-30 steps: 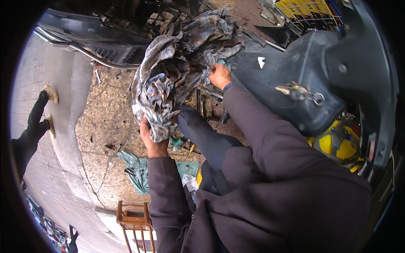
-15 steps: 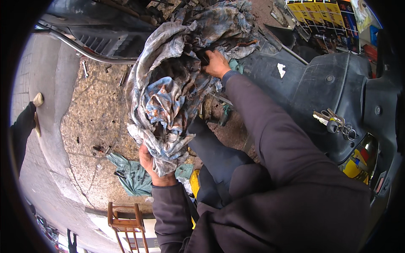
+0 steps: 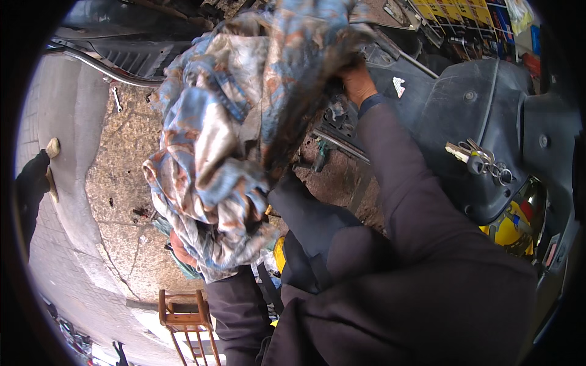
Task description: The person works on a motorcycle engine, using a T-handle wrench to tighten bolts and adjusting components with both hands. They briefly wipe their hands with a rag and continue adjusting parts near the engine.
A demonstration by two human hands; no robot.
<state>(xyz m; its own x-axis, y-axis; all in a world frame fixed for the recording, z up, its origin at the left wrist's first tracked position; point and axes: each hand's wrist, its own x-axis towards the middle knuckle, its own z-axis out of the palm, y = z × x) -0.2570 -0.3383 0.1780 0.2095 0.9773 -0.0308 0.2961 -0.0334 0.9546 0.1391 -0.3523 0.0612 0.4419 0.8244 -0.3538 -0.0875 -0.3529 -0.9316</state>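
Observation:
A large, crumpled cloth (image 3: 213,134), blue and white with brown and dark stains, hangs bunched up between my two hands. My right hand (image 3: 358,82) grips its upper right part; the fingertips disappear behind the dark, blurred folds. At the lower left, my left hand (image 3: 183,247) holds the other end, mostly covered by the fabric. Below the right forearm, dark metal parts and a rod show beside the grey plastic panel (image 3: 445,104).
A bunch of keys (image 3: 479,160) hangs on the dark plastic body at right. A wrench (image 3: 116,99) lies on the stone ground. Close by stands a wooden stool (image 3: 183,318). Another person's shoe (image 3: 53,147) shows at far left. Yellow boxes (image 3: 455,15) stand at the upper right.
The cloth has been raised and spread wider toward me. My right hand has moved right, my left hand left and slightly down, where the cloth now covers more of it.

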